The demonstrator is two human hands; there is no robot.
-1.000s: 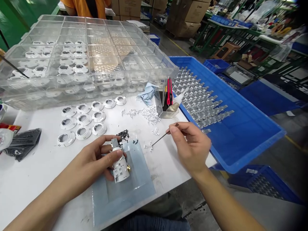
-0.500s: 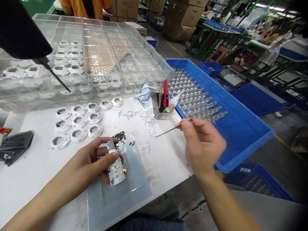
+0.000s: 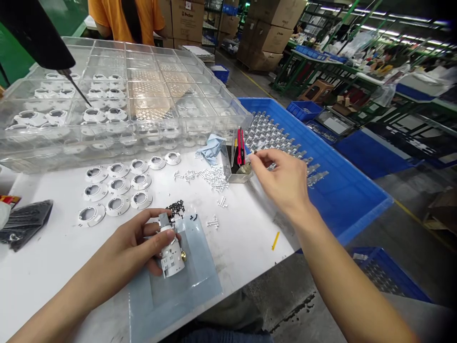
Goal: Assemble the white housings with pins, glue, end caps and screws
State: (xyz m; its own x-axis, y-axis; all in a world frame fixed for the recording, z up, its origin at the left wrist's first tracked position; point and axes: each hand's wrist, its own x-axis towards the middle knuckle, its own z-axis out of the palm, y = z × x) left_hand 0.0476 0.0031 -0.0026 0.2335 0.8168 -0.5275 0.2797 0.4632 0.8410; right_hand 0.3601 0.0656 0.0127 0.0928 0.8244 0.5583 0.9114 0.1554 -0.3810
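Screws (image 3: 175, 207) lie just beside the white assembly (image 3: 172, 255), gripped by the left hand (image 3: 130, 240) above a clear sheet (image 3: 193, 281) — a slip could scatter them. Whether the pinched right hand (image 3: 280, 178) holds anything, I cannot tell — beside the clear box (image 3: 237, 178), a careless knock could tip it.

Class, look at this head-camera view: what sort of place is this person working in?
Probably a factory assembly floor: a white workbench with rows of white plastic rings, a blue tray of identical metal parts, and stacked cardboard cartons behind.
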